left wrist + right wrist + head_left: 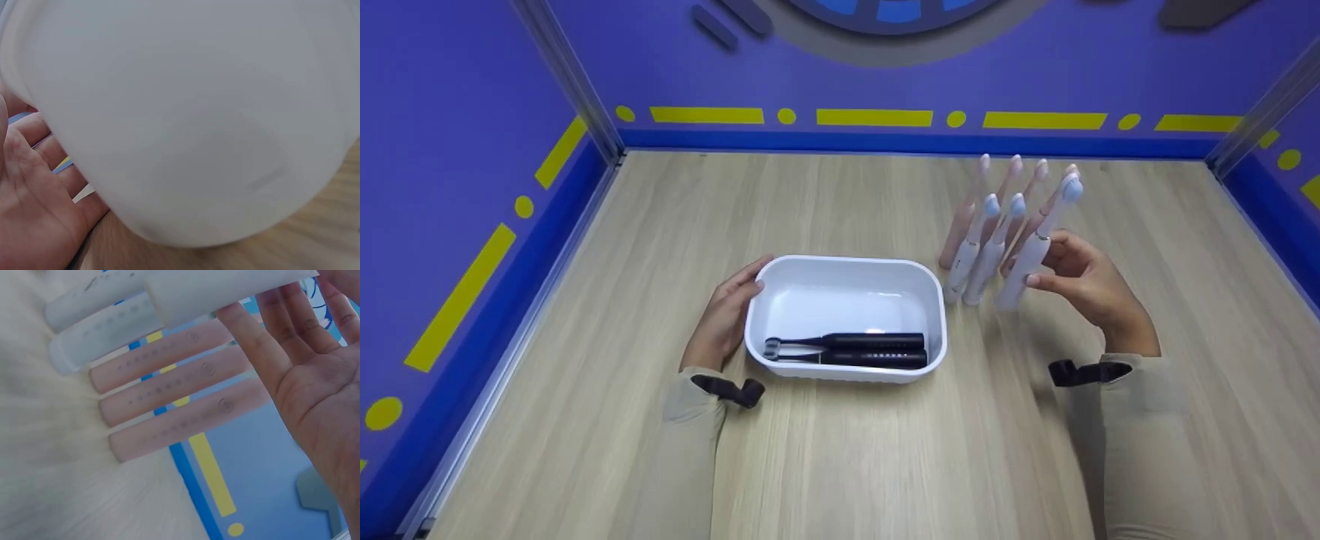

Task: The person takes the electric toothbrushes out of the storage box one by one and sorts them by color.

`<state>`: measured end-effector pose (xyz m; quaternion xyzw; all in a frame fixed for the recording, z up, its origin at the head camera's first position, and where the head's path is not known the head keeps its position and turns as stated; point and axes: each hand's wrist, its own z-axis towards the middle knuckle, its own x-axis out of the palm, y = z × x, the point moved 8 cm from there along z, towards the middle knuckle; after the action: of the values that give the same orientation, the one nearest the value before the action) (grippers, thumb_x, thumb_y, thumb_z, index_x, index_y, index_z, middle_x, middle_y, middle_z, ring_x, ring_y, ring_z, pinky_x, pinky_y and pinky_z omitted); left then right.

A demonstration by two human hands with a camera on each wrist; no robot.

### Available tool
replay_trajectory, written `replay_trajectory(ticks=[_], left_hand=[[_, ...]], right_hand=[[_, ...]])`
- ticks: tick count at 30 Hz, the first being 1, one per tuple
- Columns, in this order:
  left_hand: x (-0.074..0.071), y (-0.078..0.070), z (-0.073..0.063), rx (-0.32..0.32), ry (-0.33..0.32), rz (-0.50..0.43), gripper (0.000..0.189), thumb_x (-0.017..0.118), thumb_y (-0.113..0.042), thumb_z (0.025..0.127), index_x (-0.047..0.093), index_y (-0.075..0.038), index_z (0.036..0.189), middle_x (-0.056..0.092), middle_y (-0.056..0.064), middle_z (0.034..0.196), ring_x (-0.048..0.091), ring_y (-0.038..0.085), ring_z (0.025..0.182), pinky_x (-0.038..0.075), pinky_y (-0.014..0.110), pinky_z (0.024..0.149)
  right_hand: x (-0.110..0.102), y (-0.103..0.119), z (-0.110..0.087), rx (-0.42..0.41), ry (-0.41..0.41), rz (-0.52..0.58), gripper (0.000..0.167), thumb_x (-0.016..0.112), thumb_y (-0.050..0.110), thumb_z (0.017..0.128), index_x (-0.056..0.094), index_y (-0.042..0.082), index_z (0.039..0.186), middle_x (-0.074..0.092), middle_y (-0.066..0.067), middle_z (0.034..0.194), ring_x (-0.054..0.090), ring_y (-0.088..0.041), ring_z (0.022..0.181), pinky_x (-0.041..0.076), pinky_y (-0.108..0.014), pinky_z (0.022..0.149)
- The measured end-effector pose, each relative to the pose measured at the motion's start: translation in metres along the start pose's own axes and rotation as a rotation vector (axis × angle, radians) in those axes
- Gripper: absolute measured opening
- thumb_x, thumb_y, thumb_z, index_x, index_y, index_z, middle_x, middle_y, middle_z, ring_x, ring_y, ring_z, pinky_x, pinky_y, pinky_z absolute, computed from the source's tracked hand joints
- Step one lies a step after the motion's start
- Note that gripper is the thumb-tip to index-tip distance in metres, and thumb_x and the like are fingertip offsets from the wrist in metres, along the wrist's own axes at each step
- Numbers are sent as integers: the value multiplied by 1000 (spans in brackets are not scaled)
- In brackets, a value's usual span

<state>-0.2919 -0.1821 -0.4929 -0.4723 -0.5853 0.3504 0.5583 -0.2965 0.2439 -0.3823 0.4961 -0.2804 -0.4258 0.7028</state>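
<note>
My right hand (1099, 289) pinches a white electric toothbrush (1029, 262) by its handle, between thumb and fingers. The brush leans to the right, its pale blue head on top. Two more white electric toothbrushes (987, 262) stand upright just left of it. Behind them is a row of pink electric toothbrushes (174, 385), partly hidden in the head view. With my left hand (725, 311) I hold the left end of a white plastic box (846, 261), thumb at the rim and fingers along the outer wall (185, 112). Two black electric toothbrushes (874, 349) lie side by side along the box's near wall.
The box and the standing brushes are on a wood-grain table (840, 465). A blue wall (870, 90) with yellow marks closes off the back, and side panels (450, 150) flank the table. Each sleeve carries a black wrist camera (735, 390).
</note>
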Motion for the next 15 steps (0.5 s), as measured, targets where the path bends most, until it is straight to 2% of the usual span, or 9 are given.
replay_trajectory(ticks=[5,8,11,15], left_hand=[[0,0,0,2,2,-19,48,42,-2,97,40,-3,145,39,8,152,43,15,133,42,19,102],[0,0,-1,3,1,-26,48,42,-2,97,40,-2,145,39,9,151,45,12,129,43,18,100],[0,0,0,2,-1,-27,48,43,-3,97,40,-2,145,39,9,151,44,14,131,43,19,101],[0,0,0,1,3,-12,48,43,-3,97,40,-3,145,38,8,152,38,18,137,40,22,106]], right_hand=[[-10,-12,-4,80,-116,-24,40,57,-21,81,55,1,115,69,-3,108,63,-14,104,56,-24,82],[-14,-18,-6,123,-169,-52,41,58,-20,81,54,0,116,69,-3,109,62,-14,107,55,-23,83],[-17,-24,-5,148,-187,-71,40,58,-19,82,55,4,114,68,0,111,61,-13,110,54,-22,86],[-18,-31,-4,138,-191,-74,39,58,-19,83,55,5,113,67,2,113,60,-11,112,53,-21,88]])
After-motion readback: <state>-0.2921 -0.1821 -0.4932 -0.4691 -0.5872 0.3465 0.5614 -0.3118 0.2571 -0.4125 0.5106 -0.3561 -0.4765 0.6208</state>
